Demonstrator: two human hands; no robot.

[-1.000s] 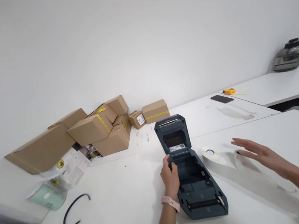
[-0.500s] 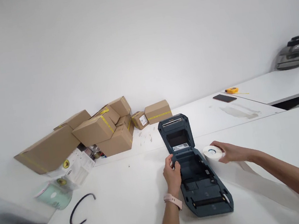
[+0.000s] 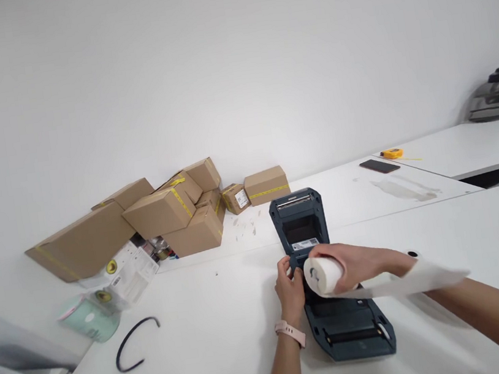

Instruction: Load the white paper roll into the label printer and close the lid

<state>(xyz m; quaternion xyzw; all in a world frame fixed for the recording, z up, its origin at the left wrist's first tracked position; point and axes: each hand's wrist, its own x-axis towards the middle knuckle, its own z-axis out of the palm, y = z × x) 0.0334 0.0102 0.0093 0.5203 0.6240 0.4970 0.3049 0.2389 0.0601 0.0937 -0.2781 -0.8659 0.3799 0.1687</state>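
Note:
A dark blue-grey label printer (image 3: 351,330) lies on the table with its lid (image 3: 281,213) swung up and back. My left hand (image 3: 290,286) grips the printer's left edge near the hinge, thumb inside and fingers along the side. Over the printer's bay, my right hand (image 3: 357,264) is closed around a white label roll (image 3: 323,275), which lies on its side with its core facing left. From the roll a loose strip of labels (image 3: 420,279) trails right across my right forearm. The roll and hand hide much of the bay.
Stacked cardboard boxes (image 3: 160,213) stand against the wall, with a smaller box (image 3: 267,186) beside them. A black curved strip (image 3: 119,354) lies on the left, near a mint-green container (image 3: 92,320). Back right are a phone (image 3: 380,166), a yellow tape measure (image 3: 391,154) and a jug (image 3: 494,97).
My right hand has lifted the label roll from the table at the printer's right and brought it left over the bay, tipping it sideways. My left hand keeps its hold.

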